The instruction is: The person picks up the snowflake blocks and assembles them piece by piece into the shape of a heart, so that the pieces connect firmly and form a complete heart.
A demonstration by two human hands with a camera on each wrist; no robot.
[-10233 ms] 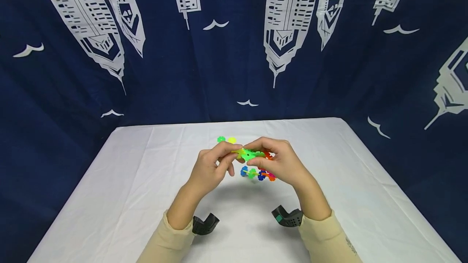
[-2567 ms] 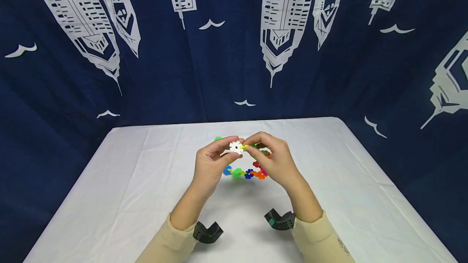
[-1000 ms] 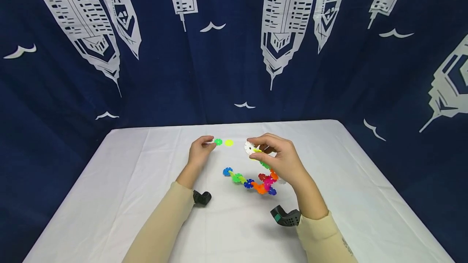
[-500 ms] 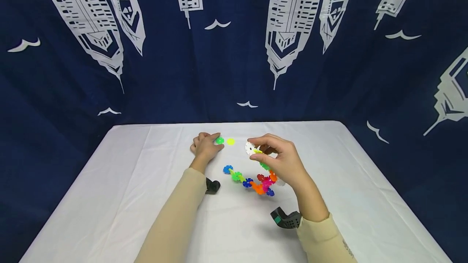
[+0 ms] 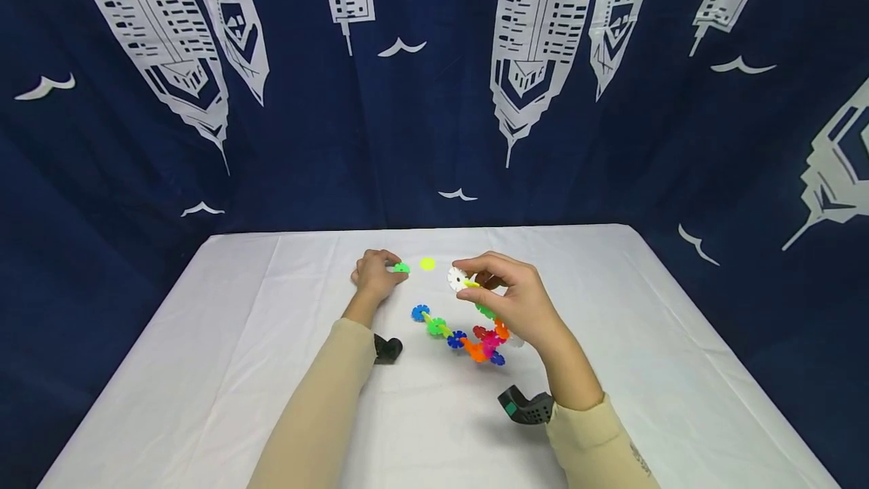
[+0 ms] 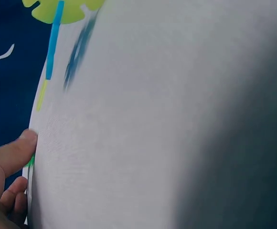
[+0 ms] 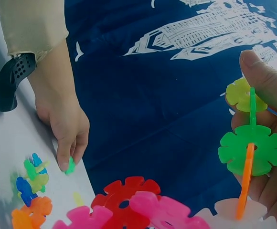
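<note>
Plastic notched-disc chain (image 5: 457, 339), likely light, stiff, best rim-held; right hand (image 5: 514, 289) pinches white disc (image 5: 454, 278), left hand (image 5: 373, 275) green disc (image 5: 402, 268).

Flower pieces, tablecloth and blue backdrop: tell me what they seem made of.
Flower pieces: probably plastic, smooth, perhaps slightly glossy; evenly coloured, with crisp moulded notches.
Tablecloth: likely fabric, matte, with creases.
Blue backdrop: seemingly printed cloth, matte, with soft folds; fibre unclear.

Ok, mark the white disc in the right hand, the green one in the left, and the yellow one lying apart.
White disc (image 5: 453, 278), head view: its face, left of the hole.
Green disc (image 5: 402, 268), head view: middle of the visible part.
Yellow disc (image 5: 427, 264), head view: its middle.
</note>
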